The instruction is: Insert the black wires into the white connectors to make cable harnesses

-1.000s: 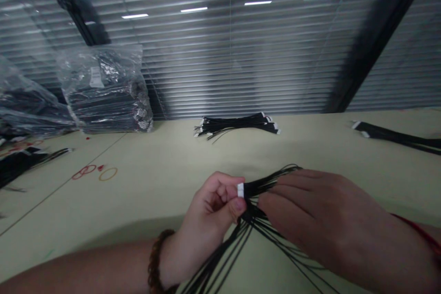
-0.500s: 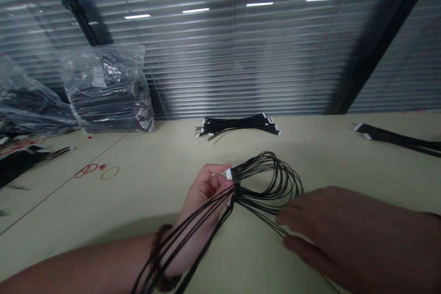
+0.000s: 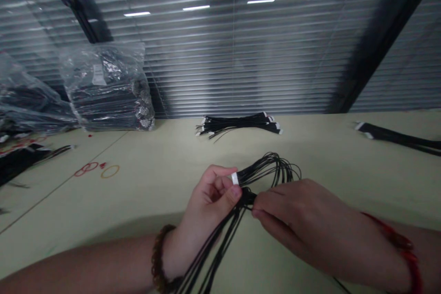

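My left hand (image 3: 210, 202) pinches a bundle of thin black wires (image 3: 268, 170) just behind its white connector (image 3: 234, 178), thumb on top. The wires curve in a loop to the right and their loose ends trail down past my left wrist. My right hand (image 3: 303, 225) meets the bundle where the strands cross, fingers closed on the wires next to my left thumb. Both hands hover just above the pale green table (image 3: 155, 193). A brown bead bracelet is on my left wrist and a red band on my right.
A finished wire bundle (image 3: 237, 125) lies at the table's far middle. More black wires (image 3: 399, 138) lie at the far right and at the left edge (image 3: 24, 158). Clear bags of wires (image 3: 106, 89) stand by the blinds. Rubber bands (image 3: 99, 170) lie at the left.
My right hand had drawn back to the right, opening the wires into a wide loop; now it has come back to the crossing point and closed on them. The loop is smaller.
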`<state>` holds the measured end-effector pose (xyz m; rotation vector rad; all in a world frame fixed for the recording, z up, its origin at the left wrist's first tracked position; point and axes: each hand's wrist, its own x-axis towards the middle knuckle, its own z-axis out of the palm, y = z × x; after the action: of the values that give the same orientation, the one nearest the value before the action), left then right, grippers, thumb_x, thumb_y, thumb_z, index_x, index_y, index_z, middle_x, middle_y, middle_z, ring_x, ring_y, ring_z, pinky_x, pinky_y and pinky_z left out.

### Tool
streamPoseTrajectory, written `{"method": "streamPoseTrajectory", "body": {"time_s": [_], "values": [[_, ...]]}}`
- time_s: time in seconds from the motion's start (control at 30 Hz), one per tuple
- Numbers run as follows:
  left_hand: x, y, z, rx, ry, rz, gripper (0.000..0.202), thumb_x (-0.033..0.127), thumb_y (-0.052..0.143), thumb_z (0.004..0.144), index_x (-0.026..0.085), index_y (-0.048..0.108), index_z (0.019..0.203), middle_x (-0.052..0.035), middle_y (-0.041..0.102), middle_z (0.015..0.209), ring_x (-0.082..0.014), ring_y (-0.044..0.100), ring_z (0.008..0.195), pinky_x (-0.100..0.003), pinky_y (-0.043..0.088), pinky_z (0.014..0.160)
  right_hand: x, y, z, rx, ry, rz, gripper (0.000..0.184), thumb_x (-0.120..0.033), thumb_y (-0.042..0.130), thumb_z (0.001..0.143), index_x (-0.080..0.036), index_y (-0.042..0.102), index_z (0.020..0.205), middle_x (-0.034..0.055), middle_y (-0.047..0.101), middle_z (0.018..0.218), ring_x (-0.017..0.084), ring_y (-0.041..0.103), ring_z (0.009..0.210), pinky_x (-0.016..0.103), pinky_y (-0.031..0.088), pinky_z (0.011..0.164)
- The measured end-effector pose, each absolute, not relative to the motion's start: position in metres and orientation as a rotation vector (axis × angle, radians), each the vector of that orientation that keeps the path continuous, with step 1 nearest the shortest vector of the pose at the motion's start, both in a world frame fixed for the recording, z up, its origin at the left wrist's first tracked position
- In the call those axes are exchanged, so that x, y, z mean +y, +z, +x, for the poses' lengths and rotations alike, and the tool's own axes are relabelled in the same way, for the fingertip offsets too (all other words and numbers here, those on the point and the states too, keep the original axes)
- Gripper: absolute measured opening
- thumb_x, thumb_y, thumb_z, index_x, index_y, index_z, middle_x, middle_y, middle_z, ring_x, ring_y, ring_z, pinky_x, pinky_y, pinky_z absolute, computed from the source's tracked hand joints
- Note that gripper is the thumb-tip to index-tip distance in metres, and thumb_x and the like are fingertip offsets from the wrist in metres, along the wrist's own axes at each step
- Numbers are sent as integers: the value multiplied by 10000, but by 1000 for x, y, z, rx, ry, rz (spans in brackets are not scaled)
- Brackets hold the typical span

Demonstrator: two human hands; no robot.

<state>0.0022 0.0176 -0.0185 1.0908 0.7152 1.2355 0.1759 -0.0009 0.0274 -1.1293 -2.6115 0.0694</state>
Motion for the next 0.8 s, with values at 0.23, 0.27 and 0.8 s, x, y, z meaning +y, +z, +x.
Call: {"method": "streamPoseTrajectory", "body": {"time_s": [0.23,0.27,0.8], "values": [[16,-14,6,767,1249,1124,205,272,684,746,180,570,889,40,527,661,-71,455,597,-190,351,558,-3,33,177,-2598,-146,-1041,227,-127,428,818,-186,503,612,-24,527,542,128,445,450,279,168,489],[16,-14,6,771,1246,1123,209,275,685,746,181,570,892,41,528,661,-70,454,594,-189,350,556,-3,34,177,-2590,-176,-1017,222,-122,435,812,-186,497,608,-27,520,535,128,433,443,282,163,489],[18,-20,4,743,1258,1139,220,281,694,738,175,583,895,55,517,640,-59,447,576,-180,344,536,1,27,173,-2534,-58,-1041,113,-131,517,771,-189,572,692,-39,571,650,117,475,554,281,250,562]]}}
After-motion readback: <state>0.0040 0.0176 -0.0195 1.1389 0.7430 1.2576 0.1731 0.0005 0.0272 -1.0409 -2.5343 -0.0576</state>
